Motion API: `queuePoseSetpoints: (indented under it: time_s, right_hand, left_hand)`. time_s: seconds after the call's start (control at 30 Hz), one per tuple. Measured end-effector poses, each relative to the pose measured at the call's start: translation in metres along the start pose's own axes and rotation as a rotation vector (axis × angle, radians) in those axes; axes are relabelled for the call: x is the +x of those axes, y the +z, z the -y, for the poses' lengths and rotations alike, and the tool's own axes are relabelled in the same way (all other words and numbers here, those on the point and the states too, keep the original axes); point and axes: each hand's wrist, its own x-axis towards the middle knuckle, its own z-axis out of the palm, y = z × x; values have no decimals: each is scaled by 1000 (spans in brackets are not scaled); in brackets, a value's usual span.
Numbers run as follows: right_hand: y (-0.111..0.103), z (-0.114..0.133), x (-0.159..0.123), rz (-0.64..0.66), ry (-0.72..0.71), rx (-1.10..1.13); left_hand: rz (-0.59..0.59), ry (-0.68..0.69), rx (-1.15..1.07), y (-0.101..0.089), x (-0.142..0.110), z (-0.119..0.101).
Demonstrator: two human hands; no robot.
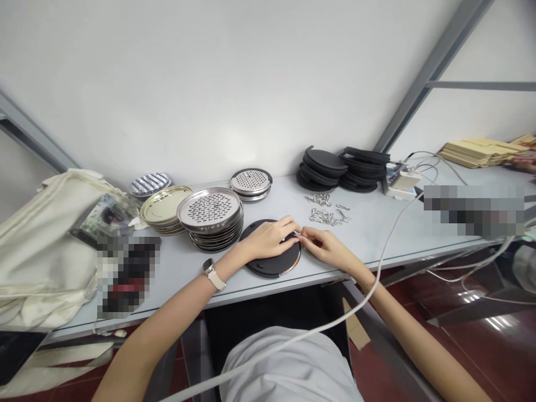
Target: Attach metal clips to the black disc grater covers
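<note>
A black round cover (pixel 272 267) lies flat near the table's front edge, with a shiny rim showing at its lower right. Over it rests my left hand (pixel 270 241), fingers bent and gripping toward the right side of the cover. My right hand (pixel 325 248) is closed in a pinch at that same edge, its fingertips meeting those of my left. A small silvery metal clip (pixel 296 234) shows between the fingertips, mostly hidden. Behind my right hand lie several loose metal clips (pixel 324 216).
To the left stand a stack of round grater plates (pixel 211 209), gold-coloured lids (pixel 165 206) and a cream cloth (pixel 46 240). At the back are more graters (pixel 251 181) and black covers (pixel 322 164). A white cable (pixel 383 251) crosses in front of my right arm.
</note>
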Motion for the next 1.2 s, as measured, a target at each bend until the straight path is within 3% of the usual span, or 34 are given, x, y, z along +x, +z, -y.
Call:
queuePoseSetpoints:
  time_s: [1.2]
  right_hand:
    - [0,0,0,36,3,-42]
  left_hand:
    - [-10,16,-8,2,1,2]
